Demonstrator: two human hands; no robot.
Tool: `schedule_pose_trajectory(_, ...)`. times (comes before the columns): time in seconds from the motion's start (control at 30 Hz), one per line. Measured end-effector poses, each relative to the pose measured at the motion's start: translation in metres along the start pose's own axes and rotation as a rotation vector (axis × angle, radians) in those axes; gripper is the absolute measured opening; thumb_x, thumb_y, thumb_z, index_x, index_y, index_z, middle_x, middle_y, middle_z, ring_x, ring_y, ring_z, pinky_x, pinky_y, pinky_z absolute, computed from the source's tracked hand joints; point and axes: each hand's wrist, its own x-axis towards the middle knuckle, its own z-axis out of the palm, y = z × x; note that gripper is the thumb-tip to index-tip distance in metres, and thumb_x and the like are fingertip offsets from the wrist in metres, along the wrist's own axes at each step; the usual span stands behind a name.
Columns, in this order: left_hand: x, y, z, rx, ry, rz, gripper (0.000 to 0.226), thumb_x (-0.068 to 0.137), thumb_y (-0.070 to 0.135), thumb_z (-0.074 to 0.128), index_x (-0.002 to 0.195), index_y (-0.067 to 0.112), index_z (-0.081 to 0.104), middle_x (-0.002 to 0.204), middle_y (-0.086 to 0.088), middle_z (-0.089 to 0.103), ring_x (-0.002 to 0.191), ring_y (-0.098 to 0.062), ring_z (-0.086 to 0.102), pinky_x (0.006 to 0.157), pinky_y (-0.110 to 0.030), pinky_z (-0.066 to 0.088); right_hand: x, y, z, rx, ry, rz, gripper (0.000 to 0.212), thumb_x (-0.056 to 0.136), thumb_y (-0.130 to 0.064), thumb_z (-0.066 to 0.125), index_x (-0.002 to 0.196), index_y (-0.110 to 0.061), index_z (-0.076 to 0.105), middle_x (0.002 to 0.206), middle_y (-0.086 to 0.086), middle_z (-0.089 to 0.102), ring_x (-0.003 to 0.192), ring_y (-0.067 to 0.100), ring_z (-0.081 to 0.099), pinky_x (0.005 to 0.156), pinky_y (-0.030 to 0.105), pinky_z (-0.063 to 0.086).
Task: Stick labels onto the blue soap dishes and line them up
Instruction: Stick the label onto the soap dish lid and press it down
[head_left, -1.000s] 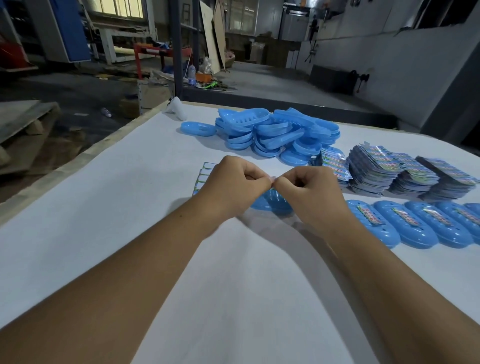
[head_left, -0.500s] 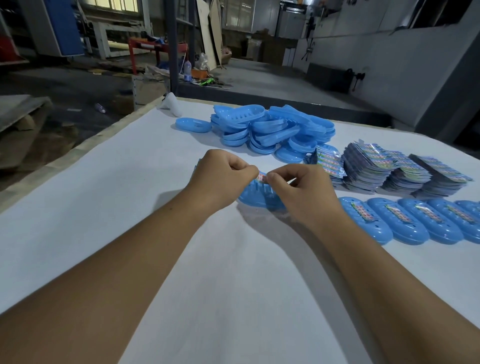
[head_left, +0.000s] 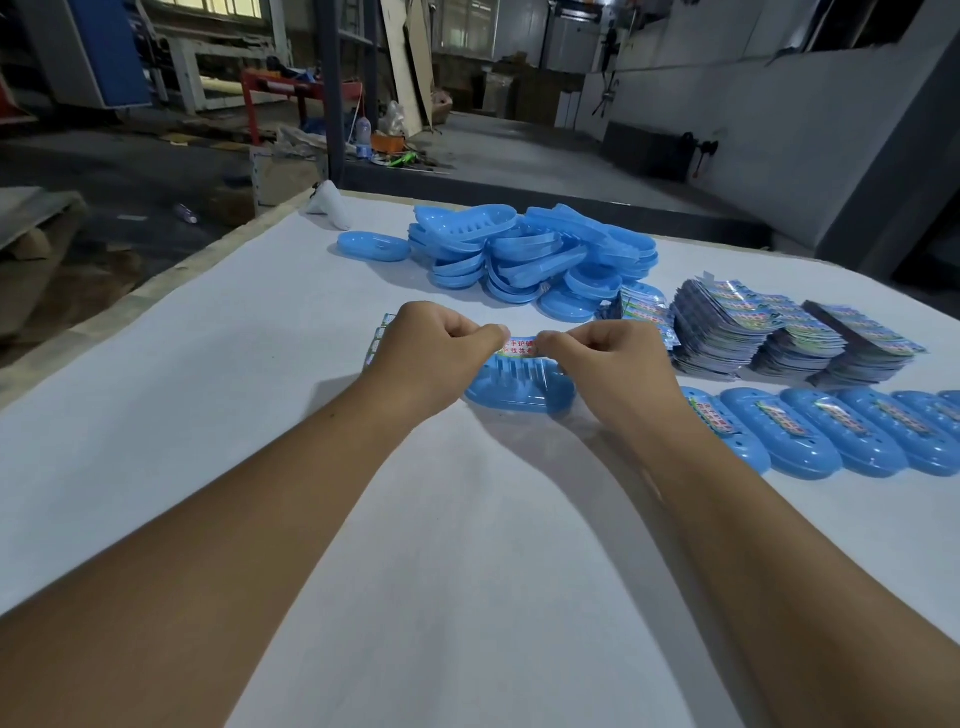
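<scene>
White-covered table (head_left: 218, 364) bears piled soap dishes (head_left: 524, 254), label stacks (head_left: 779, 332) and a labelled row (head_left: 841, 436) (right side).

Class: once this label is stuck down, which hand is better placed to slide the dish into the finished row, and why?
Right hand: the labelled row lies on its side of the dish; the left hand would probably have to cross over.

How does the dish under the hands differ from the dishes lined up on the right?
The dish under the hands bears no label yet; both hands pinch a label above it. The lined-up dishes each carry one. It sits apart, lying crosswise; they lie side by side, angled. All are blue ovals.
</scene>
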Motion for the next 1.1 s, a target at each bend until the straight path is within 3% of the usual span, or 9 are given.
schedule_pose_trajectory(0.17,0.002,-0.005,0.009,0.191,0.063,0.092,0.033,0.079,0.049,0.077,0.062,0.021,0.07,0.061,0.022,0.066,0.058,-0.003,0.063,0.059,-0.024,0.051,0.001,0.005,0.003,-0.102,-0.017,0.012,0.038,0.079,-0.041,0.08,0.057,-0.014,0.065,0.05,-0.007,0.058,0.047,0.008,0.048,0.054,0.026,0.042)
schedule_pose_trajectory(0.3,0.004,-0.009,0.014,0.26,0.066,0.114,0.034,0.077,0.049,0.077,0.06,0.02,0.07,0.057,0.023,0.064,0.059,0.0,0.061,0.053,-0.022,0.04,0.001,0.006,0.004,-0.163,-0.019,0.032,0.041,0.077,-0.045,0.08,0.054,-0.017,0.062,0.052,-0.009,0.061,0.05,0.009,0.051,0.057,0.029,0.043)
schedule_pose_trajectory(0.67,0.007,-0.008,0.016,0.298,0.076,0.079,0.036,0.074,0.049,0.078,0.059,0.018,0.069,0.053,0.01,0.064,0.058,-0.008,0.061,0.053,-0.023,0.037,0.006,0.009,0.008,-0.231,-0.018,0.051,0.039,0.074,-0.047,0.081,0.053,-0.019,0.063,0.048,-0.019,0.058,0.051,0.006,0.052,0.053,0.026,0.036)
schedule_pose_trajectory(1.1,0.007,-0.006,0.016,0.389,0.116,0.091,0.029,0.074,0.046,0.077,0.061,0.021,0.071,0.051,0.015,0.062,0.057,-0.001,0.056,0.049,-0.02,0.03,0.008,0.01,0.012,-0.309,0.004,0.028,0.038,0.071,-0.048,0.08,0.054,-0.018,0.065,0.06,-0.012,0.067,0.062,0.009,0.06,0.055,0.028,0.042)
